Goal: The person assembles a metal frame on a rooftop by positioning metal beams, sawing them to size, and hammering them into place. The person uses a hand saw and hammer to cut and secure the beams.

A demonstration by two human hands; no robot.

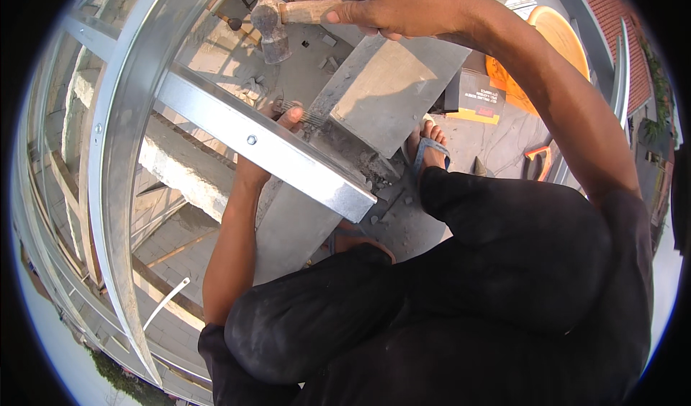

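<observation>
Hammer point(272, 21) held by right hand point(392, 6) at twelve o'clock, open air around; left hand point(290, 116), eleven, grips ridged rod point(309, 117) (edge of beam point(302, 167) close).

Bright daylight; glare on bolted silver metal beam point(288, 159); sharp shadow on flat grey block point(399, 96) right of it; periphery curved.

1. Black-and-yellow rectangular cardboard box point(475, 95).
2. Round orange tub point(561, 39), just beside the box, to its upper right.
3. Orange-and-black-handled tool point(547, 163), below the box, to the right.
4. Small dark cone point(479, 167), below the box.
5. Red tiled roof point(617, 35), well right of the box.
</observation>
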